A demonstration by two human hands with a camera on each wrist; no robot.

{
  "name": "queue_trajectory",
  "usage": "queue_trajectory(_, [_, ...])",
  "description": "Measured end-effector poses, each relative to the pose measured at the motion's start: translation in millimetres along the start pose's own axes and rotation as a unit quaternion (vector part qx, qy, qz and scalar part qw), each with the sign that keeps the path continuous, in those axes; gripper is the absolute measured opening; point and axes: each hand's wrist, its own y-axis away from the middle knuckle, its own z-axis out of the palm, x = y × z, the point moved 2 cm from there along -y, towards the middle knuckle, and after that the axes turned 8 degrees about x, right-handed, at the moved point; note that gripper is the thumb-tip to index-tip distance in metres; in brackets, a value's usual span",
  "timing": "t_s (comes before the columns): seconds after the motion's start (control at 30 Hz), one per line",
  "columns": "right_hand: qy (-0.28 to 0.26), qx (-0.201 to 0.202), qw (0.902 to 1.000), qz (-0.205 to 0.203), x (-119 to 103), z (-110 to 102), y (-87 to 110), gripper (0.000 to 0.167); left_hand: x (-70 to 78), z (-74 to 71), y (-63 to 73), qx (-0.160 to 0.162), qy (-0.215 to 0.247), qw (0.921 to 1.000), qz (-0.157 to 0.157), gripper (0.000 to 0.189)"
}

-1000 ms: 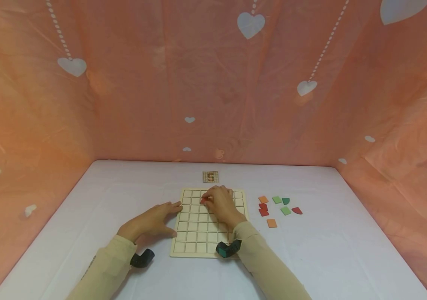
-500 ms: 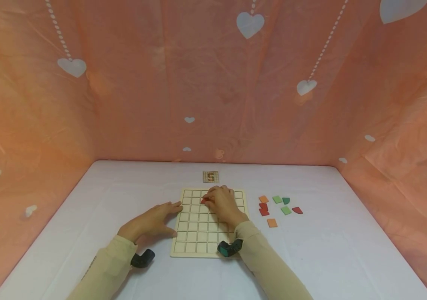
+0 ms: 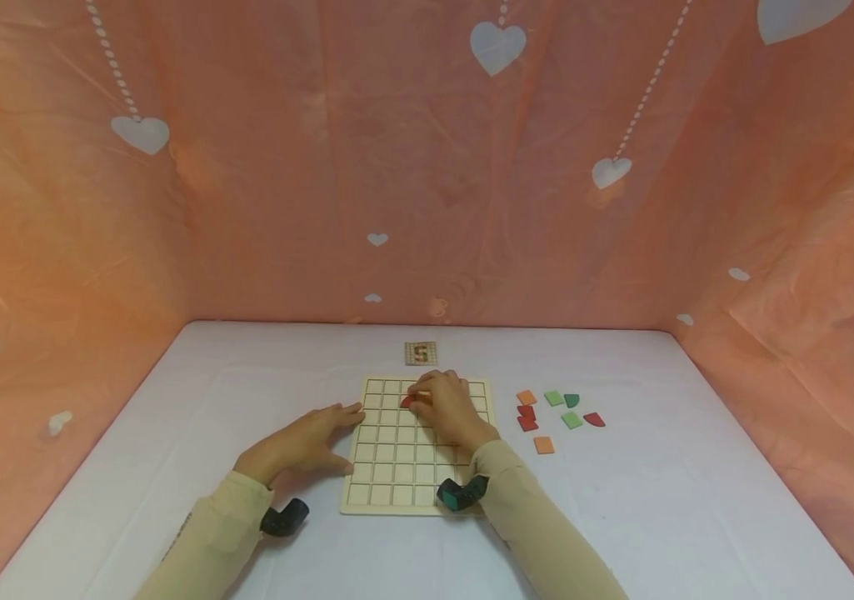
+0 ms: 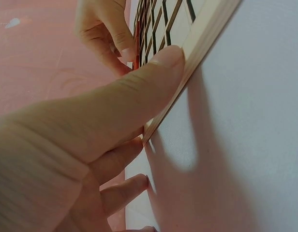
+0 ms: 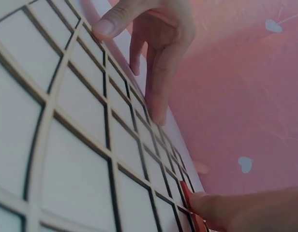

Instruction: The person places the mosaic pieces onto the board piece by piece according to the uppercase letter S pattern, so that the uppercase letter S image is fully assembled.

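A pale wooden grid board [image 3: 384, 473] lies flat on the white table. My left hand [image 3: 302, 442] rests at its left side, thumb and fingers spread; in the left wrist view the thumb [image 4: 158, 72] touches the board's rim. My right hand [image 3: 447, 408] reaches over the upper part of the grid. Its thumb and fingertips pinch a red tile [image 3: 407, 402] with a curved edge, at a cell near the top. In the right wrist view the thumb touches the red tile [image 5: 186, 193]; the fingers partly hide it.
Right of the board lie loose tiles: orange squares [image 3: 543, 445], light green squares [image 3: 572, 420], a dark green piece [image 3: 572, 401], red pieces [image 3: 527, 423] and a red quarter-round [image 3: 595, 420]. A small card marked with a blocky figure [image 3: 421, 353] lies behind the board.
My right hand has shifted very slightly to the right, and more of the red tile shows beside its fingertips. The left hand has stayed in place.
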Motion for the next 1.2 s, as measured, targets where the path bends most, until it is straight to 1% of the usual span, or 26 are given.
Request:
queue_trajectory(0.27, [-0.022, 0.018, 0.9996, -0.002, 2.2, -5.3, 0.8, 0.031, 0.5, 1.0, 0.0, -0.001, -0.003, 1.0, -0.005, 0.08])
queue_trajectory(0.5, [-0.028, 0.028, 0.9992, -0.007, 7.1, -7.9, 4.1, 0.03, 1.1, 1.4, -0.5, 0.0, -0.004, 1.0, -0.001, 0.081])
queue_trajectory(0.73, [-0.04, 0.037, 0.9985, -0.008, 11.8, -19.1, 12.0, 0.031, 1.0, 0.5, 1.1, 0.001, -0.009, 0.9999, -0.01, 0.082])
queue_trajectory(1.0, [-0.025, 0.053, 0.9979, 0.028, 22.7, -38.5, 21.5, 0.027, 1.4, -0.2, 2.1, 0.001, -0.003, 0.9999, -0.01, 0.081])
queue_trajectory(1.2, [-0.011, 0.055, 0.9969, 0.054, 36.2, -49.6, 34.6, 0.028, 2.3, -0.1, 2.5, -0.003, 0.002, 0.9999, -0.01, 0.082])
